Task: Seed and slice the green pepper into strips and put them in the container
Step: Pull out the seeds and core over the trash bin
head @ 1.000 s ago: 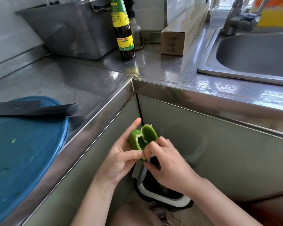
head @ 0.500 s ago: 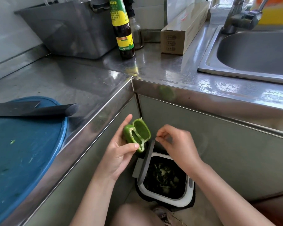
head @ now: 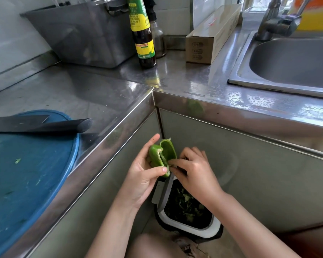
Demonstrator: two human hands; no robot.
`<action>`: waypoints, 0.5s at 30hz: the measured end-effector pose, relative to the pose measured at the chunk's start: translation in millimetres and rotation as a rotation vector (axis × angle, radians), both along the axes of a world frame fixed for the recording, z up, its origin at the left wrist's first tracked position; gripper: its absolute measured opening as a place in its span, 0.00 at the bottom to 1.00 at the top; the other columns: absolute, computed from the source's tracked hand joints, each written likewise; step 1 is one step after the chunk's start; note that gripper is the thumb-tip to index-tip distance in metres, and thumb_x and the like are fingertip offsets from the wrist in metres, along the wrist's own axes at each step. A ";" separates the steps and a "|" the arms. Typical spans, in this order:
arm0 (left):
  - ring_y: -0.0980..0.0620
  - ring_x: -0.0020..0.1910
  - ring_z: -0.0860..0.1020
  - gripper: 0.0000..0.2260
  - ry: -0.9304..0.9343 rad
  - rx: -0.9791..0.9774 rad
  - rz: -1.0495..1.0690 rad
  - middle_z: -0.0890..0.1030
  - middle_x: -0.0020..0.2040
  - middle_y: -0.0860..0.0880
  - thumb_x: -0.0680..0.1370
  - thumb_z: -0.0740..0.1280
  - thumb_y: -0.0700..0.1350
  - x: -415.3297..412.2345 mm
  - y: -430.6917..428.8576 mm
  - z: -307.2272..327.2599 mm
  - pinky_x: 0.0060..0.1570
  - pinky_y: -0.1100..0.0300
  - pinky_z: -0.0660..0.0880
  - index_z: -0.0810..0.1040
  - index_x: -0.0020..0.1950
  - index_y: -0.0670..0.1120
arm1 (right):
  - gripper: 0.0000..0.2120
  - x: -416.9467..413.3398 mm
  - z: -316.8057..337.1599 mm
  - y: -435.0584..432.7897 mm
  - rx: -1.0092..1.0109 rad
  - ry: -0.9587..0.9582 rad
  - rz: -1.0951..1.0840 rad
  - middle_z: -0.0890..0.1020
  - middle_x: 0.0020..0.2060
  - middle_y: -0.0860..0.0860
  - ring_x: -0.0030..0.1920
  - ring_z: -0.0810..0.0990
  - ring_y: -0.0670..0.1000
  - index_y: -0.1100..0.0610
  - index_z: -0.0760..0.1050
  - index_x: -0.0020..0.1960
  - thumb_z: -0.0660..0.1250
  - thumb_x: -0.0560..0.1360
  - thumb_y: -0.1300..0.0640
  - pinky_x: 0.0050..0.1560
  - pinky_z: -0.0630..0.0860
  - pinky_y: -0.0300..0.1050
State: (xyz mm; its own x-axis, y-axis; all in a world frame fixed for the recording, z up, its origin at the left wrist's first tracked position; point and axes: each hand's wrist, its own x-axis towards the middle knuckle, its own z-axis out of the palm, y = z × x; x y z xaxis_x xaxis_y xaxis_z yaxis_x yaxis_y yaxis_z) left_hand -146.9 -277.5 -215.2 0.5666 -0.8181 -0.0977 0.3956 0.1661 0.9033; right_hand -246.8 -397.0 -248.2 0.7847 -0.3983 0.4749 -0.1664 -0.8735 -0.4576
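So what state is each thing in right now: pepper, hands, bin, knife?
green pepper, cut open, held above the bin.
left hand, grips the pepper.
right hand, fingertips pinch at the pepper's inside.
bin, lid up, green scraps inside.
knife, lying flat on the cutting board.
cutting board, flecked with green bits.

— Where does the knife (head: 39, 123) lie?
— Across the cutting board (head: 26, 179), at the countertop's (head: 93, 90) left edge.
— And along the back?
— A tub (head: 86, 36), a bottle (head: 143, 40) just right of it, then a box (head: 211, 40); the sink (head: 239, 76) fills the right end.
— The pepper (head: 163, 155)?
— In the left hand (head: 142, 177), the right hand (head: 196, 171) at its right side, before the inner corner, above the waste bin (head: 213, 227) on the floor (head: 219, 247).
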 end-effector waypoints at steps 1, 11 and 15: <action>0.49 0.58 0.76 0.35 -0.017 0.006 -0.007 0.75 0.65 0.43 0.64 0.64 0.25 -0.9 0.3 0.0 0.59 0.56 0.73 0.73 0.67 0.51 | 0.08 0.1 0.4 -0.3 0.016 0.022 0.004 0.72 0.36 0.48 0.40 0.73 0.53 0.52 0.83 0.46 0.75 0.67 0.58 0.40 0.64 0.43; 0.49 0.58 0.76 0.35 -0.040 0.041 0.003 0.75 0.65 0.45 0.63 0.65 0.26 4.7 5.4 -1.2 0.56 0.56 0.75 0.73 0.66 0.52 | 0.10 -4.6 14.9 -13.3 0.323 0.073 0.024 0.73 0.37 0.45 0.39 0.73 0.47 0.52 0.70 0.38 0.72 0.70 0.55 0.43 0.69 0.41; 0.48 0.55 0.79 0.34 0.011 0.074 -0.047 0.79 0.60 0.46 0.64 0.65 0.27 6.4 8.7 -2.5 0.51 0.55 0.78 0.72 0.67 0.50 | 0.10 -2.2 17.7 -17.7 0.384 0.022 -0.124 0.79 0.33 0.48 0.36 0.76 0.49 0.54 0.72 0.38 0.71 0.69 0.64 0.40 0.71 0.40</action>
State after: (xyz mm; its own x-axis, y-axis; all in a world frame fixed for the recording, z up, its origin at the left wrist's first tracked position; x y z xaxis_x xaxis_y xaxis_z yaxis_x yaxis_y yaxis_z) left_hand -140.5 -268.8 -217.6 0.5264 -0.8341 -0.1648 0.4110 0.0800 0.9081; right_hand -248.9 -414.7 -230.4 0.7276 -0.6361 0.2569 -0.2733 -0.6123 -0.7419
